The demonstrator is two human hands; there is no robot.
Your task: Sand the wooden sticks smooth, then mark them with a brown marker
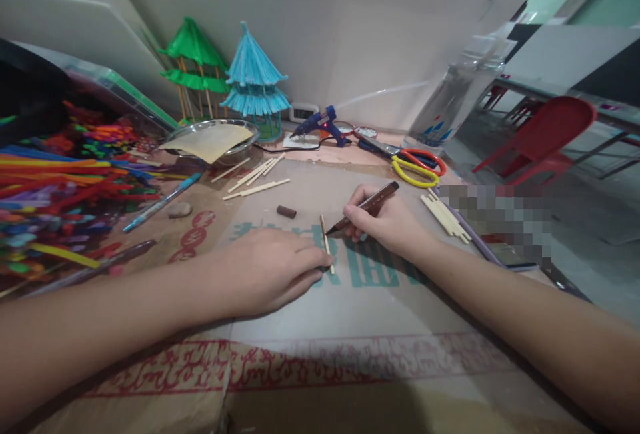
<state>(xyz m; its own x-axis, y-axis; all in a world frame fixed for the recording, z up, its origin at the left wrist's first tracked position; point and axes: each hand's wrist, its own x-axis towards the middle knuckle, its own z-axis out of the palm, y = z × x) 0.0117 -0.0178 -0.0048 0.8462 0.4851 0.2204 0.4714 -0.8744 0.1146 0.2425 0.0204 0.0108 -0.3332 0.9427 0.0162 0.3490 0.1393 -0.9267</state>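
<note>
Two hands show: one left hand [280,264] and one right hand [383,217]. Between them are one brown marker [369,207] and one single stick [327,247], with one brown cap [287,212] farther off. At the far side stand two model pavilions, one green [194,44], one blue [254,64]. There are one metal dish [250,147], one glue gun [325,126], one pair of scissors [399,152] and one clear bottle [444,102]. Pale sticks make two groups, left [257,189] and right [445,216], too overlapped to count surely.
</note>
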